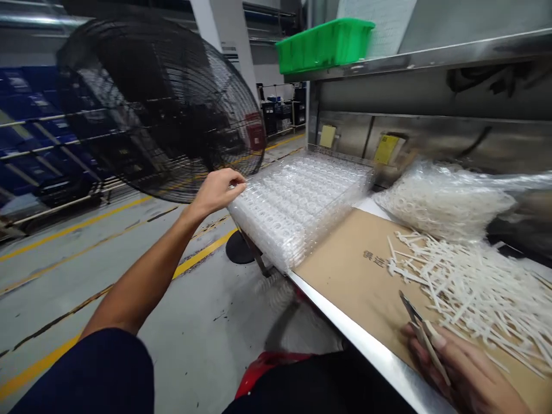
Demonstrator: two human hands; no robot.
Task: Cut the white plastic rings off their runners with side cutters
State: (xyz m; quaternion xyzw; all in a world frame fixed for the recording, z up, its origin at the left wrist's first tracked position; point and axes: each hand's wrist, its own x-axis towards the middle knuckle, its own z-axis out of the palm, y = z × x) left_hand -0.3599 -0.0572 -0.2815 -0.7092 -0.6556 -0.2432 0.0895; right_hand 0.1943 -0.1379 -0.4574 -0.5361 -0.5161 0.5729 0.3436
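My left hand point(221, 190) reaches out to the near left corner of a stack of clear plastic trays point(297, 195), its fingers and thumb closed at the edge. Rows of small round pockets cover the top tray. Low at the right, my right hand point(470, 368) is wrapped round a pair of nippers point(420, 330) with pale handles, the pointed metal jaws aimed up and left over the cardboard sheet point(345, 276). Beside it spreads a loose heap of white plastic sprues point(478, 293). Behind the heap lies a clear bag point(448, 198) full of small whitish rings.
A large black fan point(164, 103) stands left of the bench, close to my left arm. The metal bench edge point(345, 328) runs along the front. Overhead is a shelf point(414, 60) carrying a green bin point(325, 46). Blue crates point(30, 109) are stacked at the far left.
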